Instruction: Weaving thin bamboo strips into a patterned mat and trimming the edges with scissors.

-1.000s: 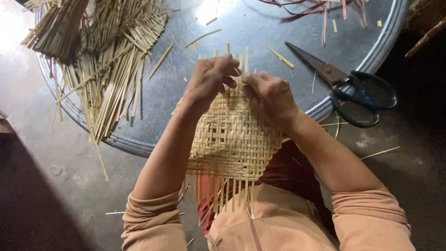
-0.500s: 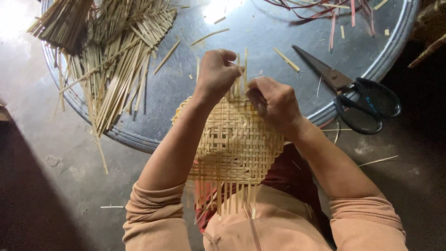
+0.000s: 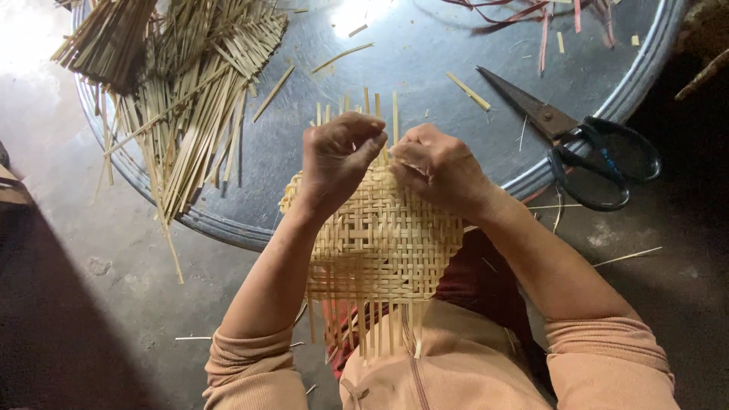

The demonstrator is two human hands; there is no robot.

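Note:
A pale woven bamboo mat lies over my lap and the near rim of a round metal tray. Loose strip ends stick out at its far edge and hang down at its near edge. My left hand pinches the strips at the mat's far edge. My right hand grips the same far edge just to the right, fingers curled over the weave. The two hands almost touch.
The round grey metal tray holds a heap of bamboo strips at the far left. Black-handled scissors lie at its right rim. Reddish strips lie at the far edge. Short offcuts are scattered on the tray and concrete floor.
Both hands have shifted slightly along the mat's far edge and closed together on the strip ends. The mat sits a little nearer to me.

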